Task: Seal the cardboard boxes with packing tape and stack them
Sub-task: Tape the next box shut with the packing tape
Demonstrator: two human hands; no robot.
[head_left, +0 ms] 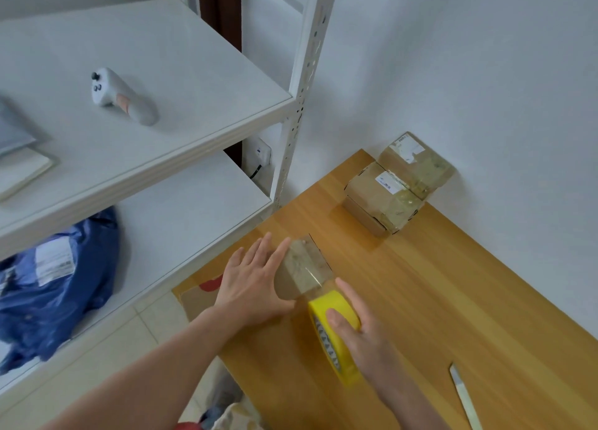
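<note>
The left hand (252,284) lies spread flat on the small cardboard box (301,267) — the right hand's (365,335) grip pinches the yellow tape roll (323,335) just right of it.

Two taped boxes (382,199), a small box (302,269) and — seemingly — a blade (463,397) are carried by the wooden desk (453,300).

Left hand (255,284) flat on box (299,269), right hand (359,329) gripping tape roll (336,335)

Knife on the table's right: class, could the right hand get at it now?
Probably yes: only bare table lies between the right hand and the knife. But that hand grips the yellow tape roll, which it would likely set down first.
</note>
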